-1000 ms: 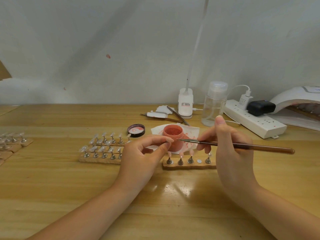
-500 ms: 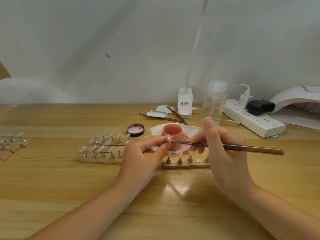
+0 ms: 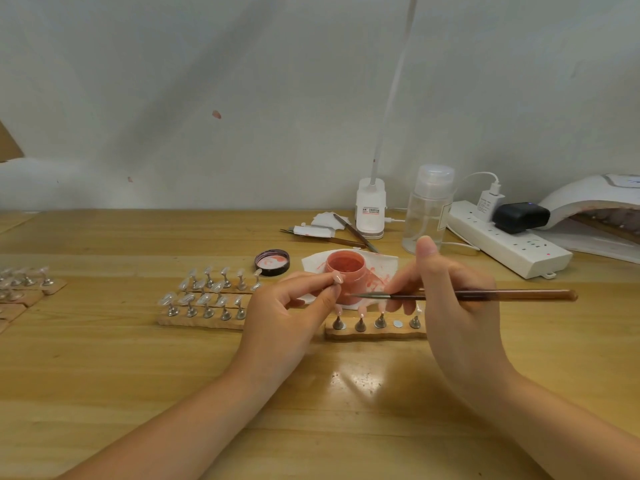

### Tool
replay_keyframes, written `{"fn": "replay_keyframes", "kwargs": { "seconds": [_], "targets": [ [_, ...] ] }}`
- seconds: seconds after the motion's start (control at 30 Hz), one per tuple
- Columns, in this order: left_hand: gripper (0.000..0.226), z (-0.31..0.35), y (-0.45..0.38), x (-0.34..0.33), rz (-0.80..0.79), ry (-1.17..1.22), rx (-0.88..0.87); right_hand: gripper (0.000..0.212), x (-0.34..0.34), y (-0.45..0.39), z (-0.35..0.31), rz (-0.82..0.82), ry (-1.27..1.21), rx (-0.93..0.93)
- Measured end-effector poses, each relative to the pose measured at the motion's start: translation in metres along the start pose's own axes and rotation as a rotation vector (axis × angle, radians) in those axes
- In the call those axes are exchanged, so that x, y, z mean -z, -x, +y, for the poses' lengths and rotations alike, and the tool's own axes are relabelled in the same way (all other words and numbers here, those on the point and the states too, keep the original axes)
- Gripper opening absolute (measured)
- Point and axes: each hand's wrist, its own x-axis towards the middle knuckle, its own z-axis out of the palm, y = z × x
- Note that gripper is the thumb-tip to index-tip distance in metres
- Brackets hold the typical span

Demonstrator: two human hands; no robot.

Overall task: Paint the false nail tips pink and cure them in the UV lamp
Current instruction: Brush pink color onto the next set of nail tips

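Now brush (image 3: 467, 295) in R hand (image 3: 457, 299).

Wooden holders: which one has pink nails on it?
The short holder under the brush, in front of the paint jar. Its tips are pink; the long holders to its left carry only clear tips.

Two hands (image 3: 287, 306), one brush (image 3: 485, 295), one pink paint jar (image 3: 346, 271), one lid (image 3: 272, 262), one UV lamp (image 3: 595, 206)
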Motion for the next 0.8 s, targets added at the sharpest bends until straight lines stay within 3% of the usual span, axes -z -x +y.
{"fn": "replay_keyframes", "kwargs": {
  "seconds": [0.33,0.57,0.8],
  "targets": [
    [0.018,-0.0013,-0.0001,-0.0004,-0.005,-0.033,-0.039,0.036,-0.0052,-0.0061,-0.0012,-0.038,0.071,0.048],
    [0.019,-0.0010,-0.0001,-0.0001,0.027,-0.052,-0.014,0.046,0.0033,-0.0022,0.0000,0.016,0.011,0.002],
    [0.019,-0.0007,0.0006,-0.0006,0.017,-0.069,0.012,0.032,-0.0039,-0.0080,-0.0006,-0.055,0.105,0.064]
  ]
}}
